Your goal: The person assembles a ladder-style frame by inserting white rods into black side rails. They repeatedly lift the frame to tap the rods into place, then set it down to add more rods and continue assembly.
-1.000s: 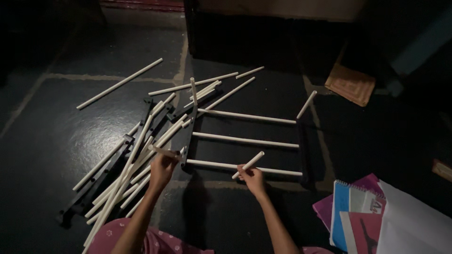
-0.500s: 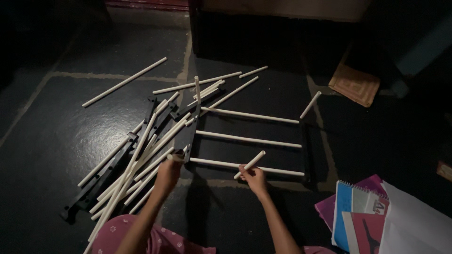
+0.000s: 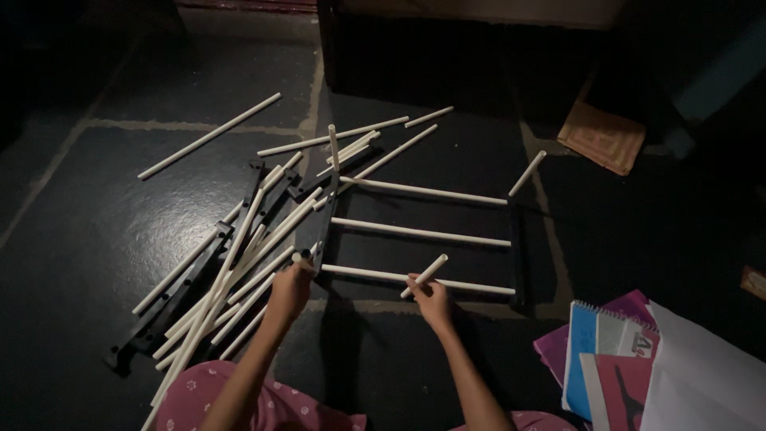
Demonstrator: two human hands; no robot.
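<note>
Rods everywhere — white rod pile [image 3: 239, 255] left, partly assembled rack [image 3: 419, 233] centre. Left hand [image 3: 289, 289] grasping rack's black side rail [image 3: 323, 231]; right hand [image 3: 431, 299] clenched round short white rod [image 3: 425, 274] — over lowest rung. Spiral notebooks [image 3: 606, 351], blue and pink, lower right; tan mat [image 3: 602, 137] upper right.

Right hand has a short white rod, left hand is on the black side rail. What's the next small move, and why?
Probably stand the short rod in the right hand into the black rail that the left hand steadies: three long rods already span the frame, and another short one stands upright there.

Bare forearms; pink garment [image 3: 207, 399] with small pale flower print over the knees.
</note>
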